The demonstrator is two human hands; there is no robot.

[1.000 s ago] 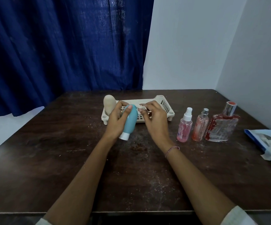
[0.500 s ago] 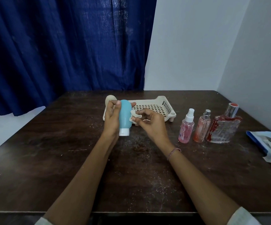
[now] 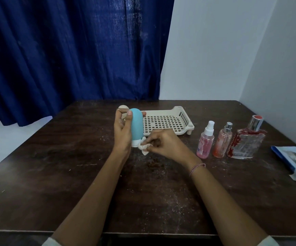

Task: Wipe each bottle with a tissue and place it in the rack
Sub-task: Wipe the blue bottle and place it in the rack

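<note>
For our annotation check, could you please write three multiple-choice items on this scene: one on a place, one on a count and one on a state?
1. Where is the tissue?
A. in the rack
B. at the blue bottle's white cap
C. flat on the table

2. How many bottles stand on the table to the right of the rack?
A. two
B. three
C. five

3. How is the blue bottle?
A. lying in the rack
B. standing on the table
C. held cap down in the left hand

Answers:
1 B: the right hand pinches it at the cap.
2 B: a pink spray bottle, an orange-pink bottle and a square glass bottle.
3 C: the left hand's fingers wrap it, cap lowest.
</note>
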